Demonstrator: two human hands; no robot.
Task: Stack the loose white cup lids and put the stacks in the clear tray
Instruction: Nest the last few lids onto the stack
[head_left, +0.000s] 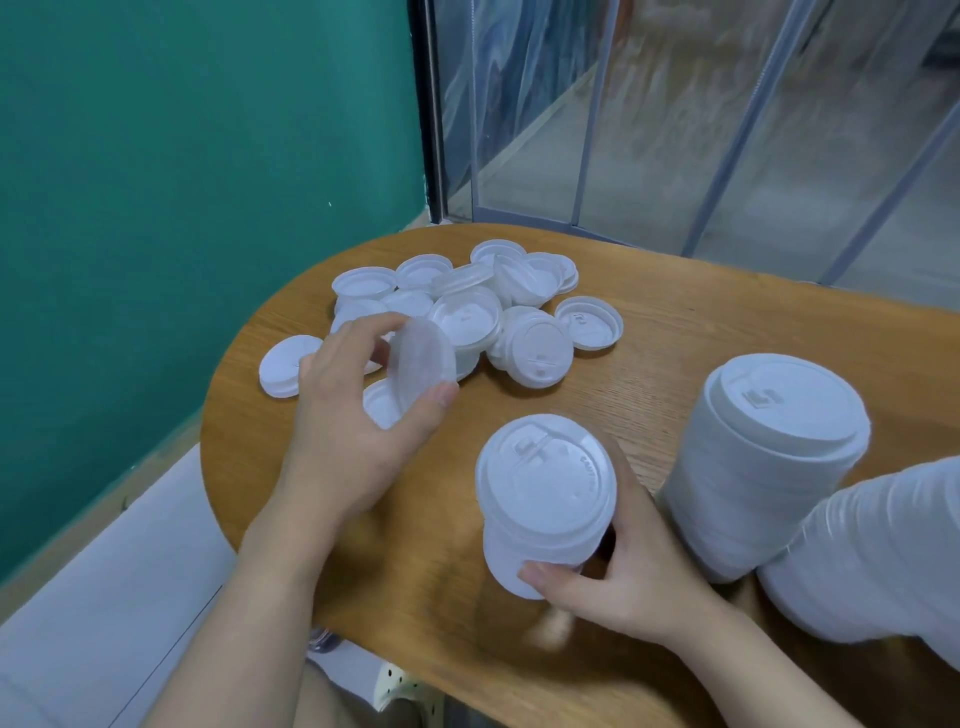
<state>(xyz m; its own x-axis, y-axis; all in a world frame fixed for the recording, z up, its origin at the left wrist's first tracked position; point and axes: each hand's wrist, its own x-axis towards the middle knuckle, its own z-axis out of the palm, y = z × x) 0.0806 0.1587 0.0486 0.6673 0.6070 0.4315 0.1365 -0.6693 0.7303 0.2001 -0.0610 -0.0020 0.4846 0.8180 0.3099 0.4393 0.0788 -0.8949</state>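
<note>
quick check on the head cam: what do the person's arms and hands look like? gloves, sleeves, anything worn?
Both are bare. The left hand and right hand wear no gloves, and no rings or markers show on the fingers. Both forearms are uncovered as far as the bottom frame edge: no sleeve, watch, band or cable in view. Fingernails look short and unpainted. The right hand's far side is hidden, so nothing can be said of it.

Soft even daylight, faint shadows, wide-angle bending at edges — near foreground slightly motion-blurred

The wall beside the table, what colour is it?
Teal green wall, seen in the head view.
</note>
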